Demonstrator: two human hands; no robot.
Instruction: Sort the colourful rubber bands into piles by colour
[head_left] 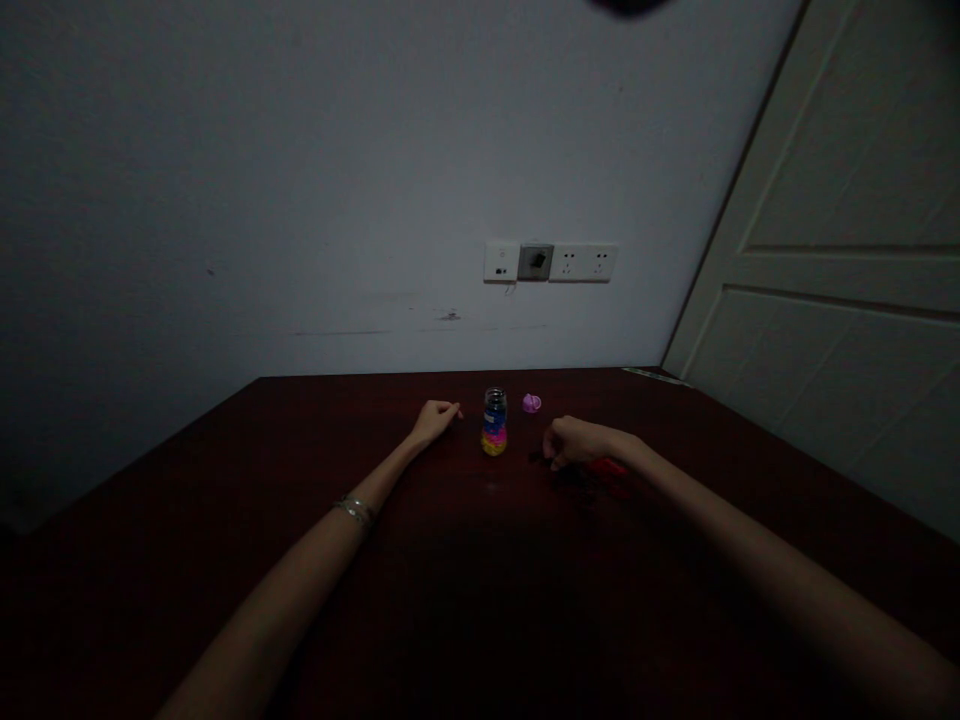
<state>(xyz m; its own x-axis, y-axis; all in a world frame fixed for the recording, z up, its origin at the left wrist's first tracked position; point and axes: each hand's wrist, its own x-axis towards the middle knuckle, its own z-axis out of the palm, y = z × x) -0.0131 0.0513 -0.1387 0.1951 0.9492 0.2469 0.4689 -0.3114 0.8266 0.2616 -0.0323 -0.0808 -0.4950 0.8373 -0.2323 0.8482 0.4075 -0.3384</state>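
A clear glass jar point(494, 424) stands upright and uncapped on the dark red table, with yellow, pink and blue layers inside. My left hand point(436, 421) rests on the table to its left, fingers curled together; nothing shows in them. To the right of the jar, my right hand point(566, 443) is lowered to the table with its fingers pinched over small dark pieces; what it holds, if anything, is too small to tell. Red pieces point(606, 467) lie beside and below that wrist. A small purple lid point(531, 403) with a loop sits behind, right of the jar.
The table point(450, 560) meets a pale wall point(337, 200) at its back edge. Sockets and switches point(583, 263) are set in the wall above the jar. A white panelled door point(847, 250) stands at the right.
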